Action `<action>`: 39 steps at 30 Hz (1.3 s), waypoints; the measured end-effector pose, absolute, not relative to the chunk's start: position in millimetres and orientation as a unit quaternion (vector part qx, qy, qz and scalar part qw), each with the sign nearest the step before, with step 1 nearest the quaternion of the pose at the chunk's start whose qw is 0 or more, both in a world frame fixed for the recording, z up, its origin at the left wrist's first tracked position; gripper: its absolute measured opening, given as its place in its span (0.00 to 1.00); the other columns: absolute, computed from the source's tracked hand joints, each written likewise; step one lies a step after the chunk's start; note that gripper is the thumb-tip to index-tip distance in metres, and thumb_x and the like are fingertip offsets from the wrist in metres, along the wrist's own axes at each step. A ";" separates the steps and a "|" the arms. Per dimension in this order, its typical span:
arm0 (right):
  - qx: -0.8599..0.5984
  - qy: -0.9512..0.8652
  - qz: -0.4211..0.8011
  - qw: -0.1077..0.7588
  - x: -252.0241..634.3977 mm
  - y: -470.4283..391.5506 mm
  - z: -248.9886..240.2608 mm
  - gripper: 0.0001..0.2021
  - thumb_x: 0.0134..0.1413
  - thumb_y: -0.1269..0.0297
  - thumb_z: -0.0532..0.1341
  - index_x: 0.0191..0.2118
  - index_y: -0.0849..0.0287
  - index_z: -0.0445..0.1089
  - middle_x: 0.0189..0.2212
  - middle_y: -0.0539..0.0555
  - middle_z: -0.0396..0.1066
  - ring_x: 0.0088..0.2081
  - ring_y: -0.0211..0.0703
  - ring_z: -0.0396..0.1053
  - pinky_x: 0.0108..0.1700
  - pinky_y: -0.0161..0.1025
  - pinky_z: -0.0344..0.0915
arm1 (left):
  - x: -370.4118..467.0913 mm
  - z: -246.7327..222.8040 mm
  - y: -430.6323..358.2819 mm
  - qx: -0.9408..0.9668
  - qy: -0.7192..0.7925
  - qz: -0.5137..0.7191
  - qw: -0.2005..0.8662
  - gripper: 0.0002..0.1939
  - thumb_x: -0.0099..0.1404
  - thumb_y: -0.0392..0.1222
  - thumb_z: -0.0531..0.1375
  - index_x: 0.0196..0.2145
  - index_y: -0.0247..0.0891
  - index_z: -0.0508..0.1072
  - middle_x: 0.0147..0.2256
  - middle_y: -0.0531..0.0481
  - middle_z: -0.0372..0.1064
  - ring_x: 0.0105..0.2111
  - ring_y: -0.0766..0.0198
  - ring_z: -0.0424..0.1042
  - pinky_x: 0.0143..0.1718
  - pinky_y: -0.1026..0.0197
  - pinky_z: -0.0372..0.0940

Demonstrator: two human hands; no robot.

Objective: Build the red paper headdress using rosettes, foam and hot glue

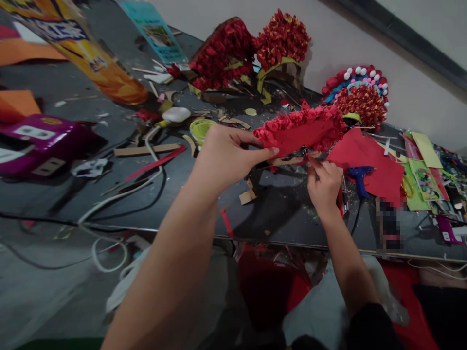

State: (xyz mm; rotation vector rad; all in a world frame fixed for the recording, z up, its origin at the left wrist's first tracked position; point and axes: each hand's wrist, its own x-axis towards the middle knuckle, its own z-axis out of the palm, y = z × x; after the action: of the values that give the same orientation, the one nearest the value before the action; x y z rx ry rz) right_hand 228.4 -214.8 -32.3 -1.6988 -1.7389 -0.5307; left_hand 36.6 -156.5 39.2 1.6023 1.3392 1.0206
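Observation:
A red paper piece (297,140), edged along its top and right side with crumpled red paper petals, is raised a little over the dark table. My left hand (233,154) pinches its left end, thumb in front and fingers behind. Close to the lower edge of the piece, my right hand (324,180) has its thumb and fingertips pressed together. A small dark and red bit shows at those fingertips, too small to name. Just behind them runs a brown cardboard strip (288,161). To the right, a blue glue gun (361,179) lies on a red sheet (385,167).
Petal-covered red pieces (282,41) stand along the wall, with a beaded fan-shaped one (359,95) at right. An orange drink bottle (91,53) and a purple power strip (47,141) are on the left. A white cord (146,180) crosses the table among paper scraps.

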 end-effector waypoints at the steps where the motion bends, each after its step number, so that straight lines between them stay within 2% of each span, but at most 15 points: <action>1: -0.647 -0.660 -0.194 0.329 228.2 -214.5 -32.0 0.13 0.60 0.66 0.53 0.43 0.55 0.74 0.26 0.51 0.69 0.31 0.41 0.62 0.36 0.40 0.51 | 36.6 39.7 -156.7 0.634 0.526 0.406 0.397 0.14 0.46 0.44 0.66 0.27 0.28 0.78 0.16 0.58 0.57 0.19 0.76 0.47 0.20 0.68 0.47; 9: -0.659 -0.641 -0.152 0.363 225.1 -214.0 -19.4 0.14 0.62 0.63 0.51 0.43 0.55 0.74 0.26 0.52 0.67 0.32 0.41 0.65 0.36 0.39 0.53 | 36.6 39.9 -158.1 0.647 0.505 0.405 0.404 0.15 0.46 0.45 0.65 0.28 0.29 0.79 0.15 0.59 0.55 0.19 0.76 0.48 0.21 0.69 0.49; 15: -0.662 -0.652 -0.159 0.333 226.5 -213.5 -17.1 0.14 0.62 0.63 0.51 0.45 0.54 0.73 0.28 0.52 0.70 0.33 0.41 0.66 0.36 0.39 0.53 | 37.2 38.5 -156.8 0.657 0.510 0.388 0.397 0.11 0.46 0.43 0.66 0.24 0.30 0.78 0.15 0.60 0.51 0.19 0.76 0.45 0.20 0.70 0.46; 24: -0.664 -0.669 -0.140 0.305 227.3 -209.6 -19.8 0.13 0.60 0.67 0.53 0.46 0.52 0.73 0.34 0.53 0.73 0.38 0.43 0.68 0.39 0.39 0.54 | 38.3 38.5 -156.5 0.669 0.517 0.369 0.386 0.11 0.48 0.41 0.65 0.28 0.31 0.79 0.16 0.58 0.60 0.19 0.74 0.50 0.20 0.67 0.45; 31: -0.659 -0.679 -0.143 0.290 230.4 -208.3 -19.8 0.13 0.59 0.68 0.55 0.46 0.52 0.73 0.36 0.53 0.73 0.38 0.42 0.68 0.40 0.40 0.55 | 38.1 40.2 -157.1 0.668 0.516 0.360 0.398 0.13 0.48 0.40 0.65 0.32 0.30 0.80 0.16 0.58 0.60 0.19 0.75 0.48 0.19 0.68 0.42; 35: -0.657 -0.684 -0.147 0.282 230.7 -207.6 -19.9 0.13 0.59 0.67 0.54 0.46 0.51 0.73 0.35 0.52 0.73 0.38 0.42 0.68 0.40 0.39 0.55 | 37.4 40.4 -157.7 0.669 0.510 0.364 0.399 0.11 0.48 0.41 0.65 0.30 0.33 0.80 0.16 0.57 0.62 0.19 0.75 0.49 0.19 0.68 0.43; 39: -0.656 -0.686 -0.153 0.275 230.0 -208.0 -20.5 0.13 0.60 0.66 0.54 0.45 0.51 0.73 0.36 0.52 0.74 0.38 0.42 0.68 0.40 0.39 0.55 | 36.5 38.4 -157.2 0.671 0.513 0.370 0.387 0.09 0.49 0.40 0.65 0.28 0.32 0.80 0.14 0.58 0.59 0.17 0.75 0.46 0.18 0.67 0.40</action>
State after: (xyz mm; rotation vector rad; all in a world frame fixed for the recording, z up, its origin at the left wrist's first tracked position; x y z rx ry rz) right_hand 230.0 -208.0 -20.5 -1.7641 -1.8434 -0.4111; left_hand 36.5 -157.2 38.4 1.7078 1.3060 0.9417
